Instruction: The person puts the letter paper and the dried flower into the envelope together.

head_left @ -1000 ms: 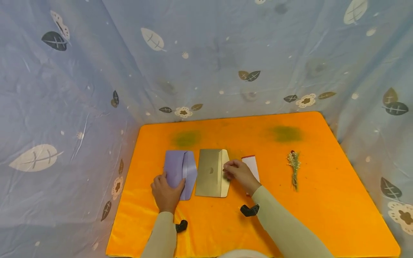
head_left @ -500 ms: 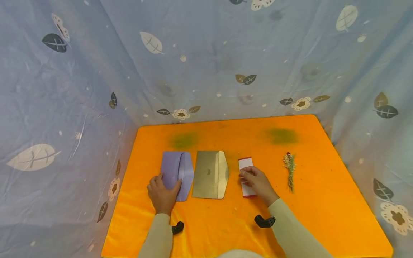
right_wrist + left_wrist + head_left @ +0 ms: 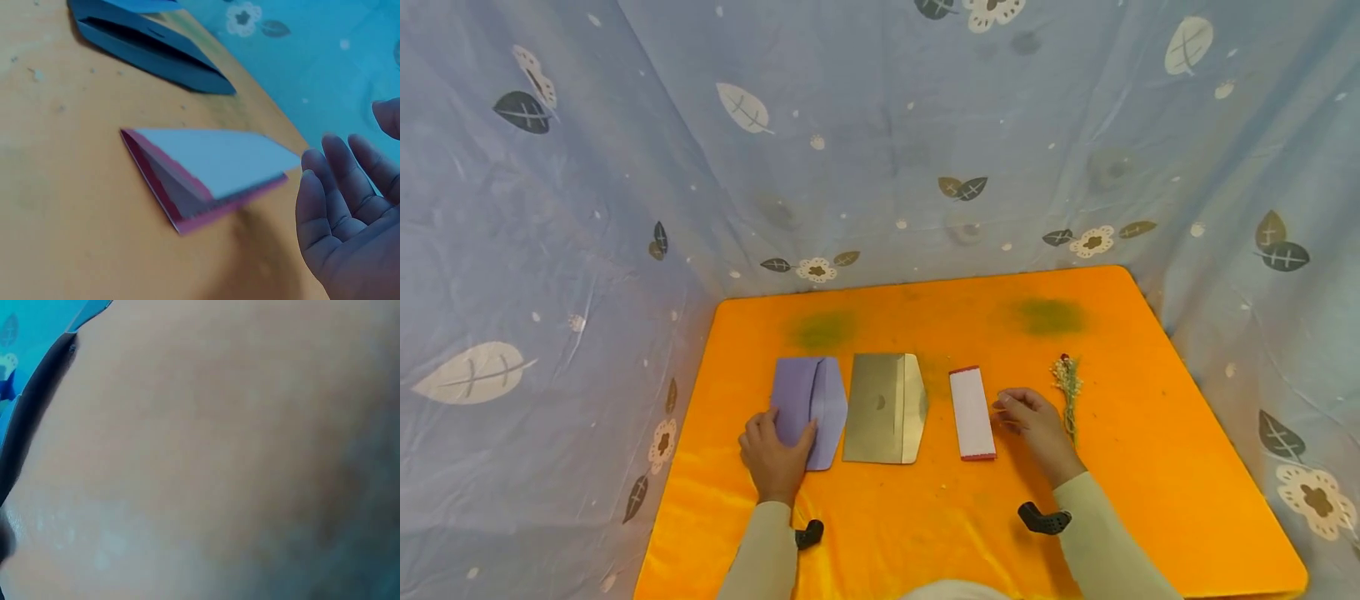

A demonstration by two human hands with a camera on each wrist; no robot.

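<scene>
At the left of the head view, a purple envelope point(image 3: 797, 400) lies with its flap open to the right. My left hand point(image 3: 775, 458) rests on its lower left part, thumb spread from the fingers. Beside it is a gold envelope point(image 3: 874, 408), flap also open. Further right lies a folded white card with red ends point(image 3: 973, 412); the right wrist view shows the card point(image 3: 212, 156) standing slightly open at its fold. Just right of the card, my right hand point(image 3: 1037, 429) hovers with loosely bent fingers point(image 3: 340, 181), holding nothing. Blurred skin fills most of the left wrist view.
A small bunch of dried flowers point(image 3: 1067, 383) lies right of the right hand, its stems partly behind the hand. The orange cloth-covered table point(image 3: 1180, 467) has a patterned curtain point(image 3: 865, 150) at its back and sides. Black wrist cameras point(image 3: 1043, 518) sit on both wrists.
My right hand has moved right, from the gold envelope's flap across the white card to its right side, uncovering the card. The left hand has stayed on the purple envelope.
</scene>
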